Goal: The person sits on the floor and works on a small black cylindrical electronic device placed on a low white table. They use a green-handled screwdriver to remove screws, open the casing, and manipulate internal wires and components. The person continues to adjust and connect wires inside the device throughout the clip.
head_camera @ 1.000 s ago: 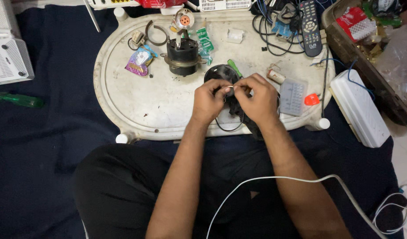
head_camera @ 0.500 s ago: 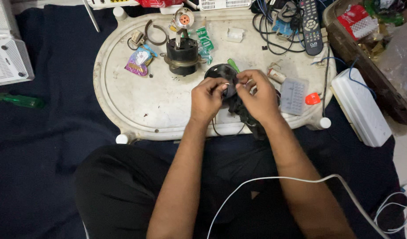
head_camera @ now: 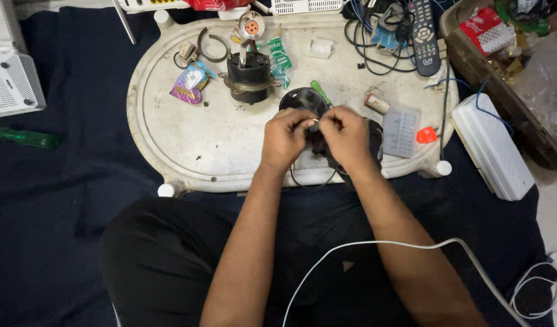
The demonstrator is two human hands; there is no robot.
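My left hand and my right hand meet over the near middle of a white oval tray. Both pinch a thin light wire between their fingertips. Under the hands lies a black round part, mostly hidden by them, with a thin black wire looping off the tray's front edge. A green-handled screwdriver lies just beyond the hands.
On the tray are a black motor, a purple wrapper, a grey keypad, an orange piece, a remote and tangled cables. A white box, a brown crate, a green screwdriver and a white cable surround it.
Both hands have shifted slightly away from me over the black part, with the fingertips drawn closer together on the wire.
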